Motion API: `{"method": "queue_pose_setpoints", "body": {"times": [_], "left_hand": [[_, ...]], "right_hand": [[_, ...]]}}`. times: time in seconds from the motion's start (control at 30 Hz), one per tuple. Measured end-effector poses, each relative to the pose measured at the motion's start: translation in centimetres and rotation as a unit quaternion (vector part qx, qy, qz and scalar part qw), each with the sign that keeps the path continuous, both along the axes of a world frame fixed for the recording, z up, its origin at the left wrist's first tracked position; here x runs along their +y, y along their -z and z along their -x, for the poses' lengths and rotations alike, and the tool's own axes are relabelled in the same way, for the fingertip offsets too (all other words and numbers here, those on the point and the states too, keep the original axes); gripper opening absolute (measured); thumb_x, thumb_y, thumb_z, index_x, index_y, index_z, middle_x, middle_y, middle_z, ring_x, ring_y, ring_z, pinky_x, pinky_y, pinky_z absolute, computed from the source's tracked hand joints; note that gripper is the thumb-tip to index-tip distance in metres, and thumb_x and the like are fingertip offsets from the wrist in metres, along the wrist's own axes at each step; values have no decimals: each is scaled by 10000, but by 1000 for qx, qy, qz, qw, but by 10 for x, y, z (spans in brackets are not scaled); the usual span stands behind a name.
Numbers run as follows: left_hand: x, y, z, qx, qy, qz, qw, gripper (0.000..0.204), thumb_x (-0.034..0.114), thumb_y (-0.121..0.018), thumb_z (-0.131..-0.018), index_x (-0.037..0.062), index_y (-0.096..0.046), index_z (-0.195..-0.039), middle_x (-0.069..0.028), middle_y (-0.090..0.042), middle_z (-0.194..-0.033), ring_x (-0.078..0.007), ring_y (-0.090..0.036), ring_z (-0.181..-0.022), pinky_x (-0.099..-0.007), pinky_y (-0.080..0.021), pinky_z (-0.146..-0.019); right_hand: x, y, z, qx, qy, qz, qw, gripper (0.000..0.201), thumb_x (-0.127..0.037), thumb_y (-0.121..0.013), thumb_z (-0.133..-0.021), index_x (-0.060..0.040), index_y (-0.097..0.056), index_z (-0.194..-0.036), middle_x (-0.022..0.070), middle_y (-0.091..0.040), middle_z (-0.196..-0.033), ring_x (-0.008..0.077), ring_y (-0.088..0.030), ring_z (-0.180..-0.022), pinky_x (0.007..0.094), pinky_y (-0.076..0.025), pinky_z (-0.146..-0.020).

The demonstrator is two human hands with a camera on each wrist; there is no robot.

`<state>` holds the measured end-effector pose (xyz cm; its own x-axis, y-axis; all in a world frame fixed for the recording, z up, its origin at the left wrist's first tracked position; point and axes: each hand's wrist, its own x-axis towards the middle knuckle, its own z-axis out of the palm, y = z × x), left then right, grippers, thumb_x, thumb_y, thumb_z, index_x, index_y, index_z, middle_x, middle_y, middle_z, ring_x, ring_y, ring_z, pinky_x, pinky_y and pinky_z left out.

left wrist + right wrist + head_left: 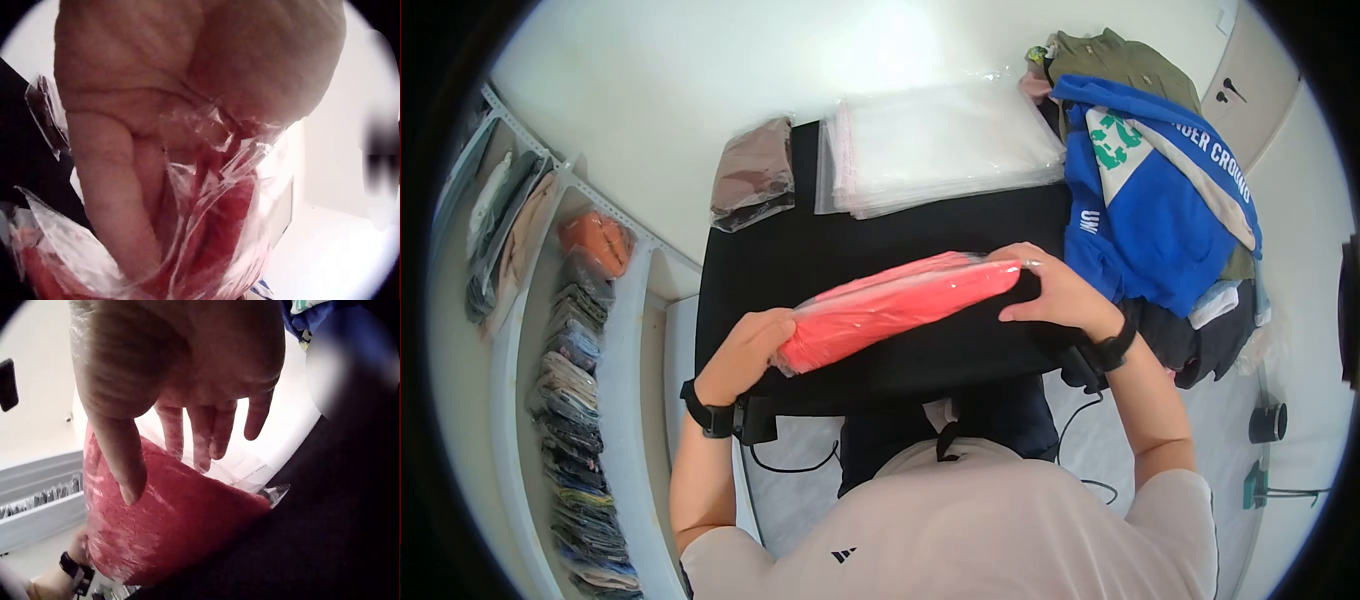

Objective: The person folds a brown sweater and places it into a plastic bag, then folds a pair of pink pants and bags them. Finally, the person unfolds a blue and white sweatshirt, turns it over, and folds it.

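While your left hand (745, 352) grips one end of the bagged red cloth (900, 308), your right hand (1062, 290) is at the other, fingers wide. Black table (750, 265) underneath.

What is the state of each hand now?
Left hand: closed, gripping the red packet.
Right hand: open, fingers at the packet's other end.

Pale short-sleeved shirt (1000, 520) with small dark logo (844, 555); black wristbands (1116, 346).
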<state>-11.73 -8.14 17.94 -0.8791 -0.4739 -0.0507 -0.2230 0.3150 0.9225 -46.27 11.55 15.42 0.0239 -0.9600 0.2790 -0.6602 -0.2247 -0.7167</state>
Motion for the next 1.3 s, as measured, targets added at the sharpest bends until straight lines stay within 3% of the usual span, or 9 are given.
{"method": "queue_pose_setpoints", "body": {"times": [0.2, 0.37, 0.63, 0.73, 0.83, 0.93, 1.1, 1.17, 1.3], "left_hand": [[-31, 4, -3, 62, -92, -47, 993, 334, 227, -475, -920, -33, -612, -1078, -74, -632, -1003, -120, -563, -929, -253, -427, -839], [-49, 42, -19, 228, -53, -191, 953, 919, 743, -319, -835, 11, -322, -1391, -222, -467, -1339, -317, -471, -1238, -425, -362, -1040], [-26, 63, -37, 176, 28, -166, 970, 1284, 686, -754, -523, -12, -204, -1449, -130, -271, -1493, -251, -277, -1373, -384, -210, -1124], [-23, 68, -46, 189, 54, -212, 957, 1236, 496, -879, -476, -3, -271, -1430, -133, -92, -1548, -269, -190, -1406, -383, -178, -1128], [-19, 77, -42, 58, -37, 13, 998, 922, 125, -850, -569, 46, -408, -1374, -143, -158, -1539, -276, -212, -1404, -360, -221, -1113], [-15, 71, -24, 13, -90, 295, 951, 708, 99, -810, -641, 20, -511, -1278, -145, -283, -1498, -257, -248, -1393, -344, -267, -1087], [-4, 34, -3, 174, -185, 110, 961, 221, 53, -630, -845, -17, -641, -1054, -54, -669, -993, -132, -616, -931, -272, -459, -841], [-14, 28, 0, 115, -195, 56, 972, 170, 126, -605, -889, -19, -631, -973, -2, -638, -859, -74, -583, -781, -223, -458, -736], [-23, 47, 20, 33, -239, -154, 958, 250, 281, -584, -924, 39, -621, -875, 7, -616, -792, -62, -563, -680, -220, -470, -661]], "right_hand": [[-53, 23, 7, -41, -41, -50, 997, 317, -91, -770, -727, -28, -636, -1008, 5, -575, -800, 112, -501, -756, 270, -430, -711], [-78, 37, 11, -96, 16, -92, 991, 191, -179, -744, -791, -26, -655, -866, 30, -622, -736, 105, -535, -694, 267, -451, -688], [-79, 40, 3, -60, 16, -31, 998, 144, -97, -681, -812, -18, -651, -928, 48, -653, -791, 102, -574, -749, 277, -473, -741], [-82, 51, 3, -124, 18, -31, 992, 160, -94, -681, -808, -11, -642, -940, 42, -653, -787, 93, -570, -743, 270, -471, -729], [-85, 58, 8, -123, 23, -58, 990, 160, -94, -679, -812, -4, -637, -938, 36, -650, -784, 81, -559, -739, 263, -469, -718], [-86, 59, 7, -146, 28, -39, 988, 147, -113, -683, -822, -7, -643, -915, 46, -649, -808, 78, -552, -741, 259, -464, -707], [-68, 19, -13, -206, 122, 2, 971, 203, -163, -626, -893, 16, -623, -988, 49, -660, -874, 84, -580, -775, 245, -475, -721], [-65, 5, -23, -399, 100, 22, 911, 263, -201, -553, -951, 46, -588, -1034, 42, -654, -902, 80, -598, -795, 233, -494, -704], [-62, 44, -1, -412, 170, -170, 879, 245, -281, -561, -942, -38, -578, -915, 32, -616, -858, 64, -557, -696, 219, -481, -630]]}}
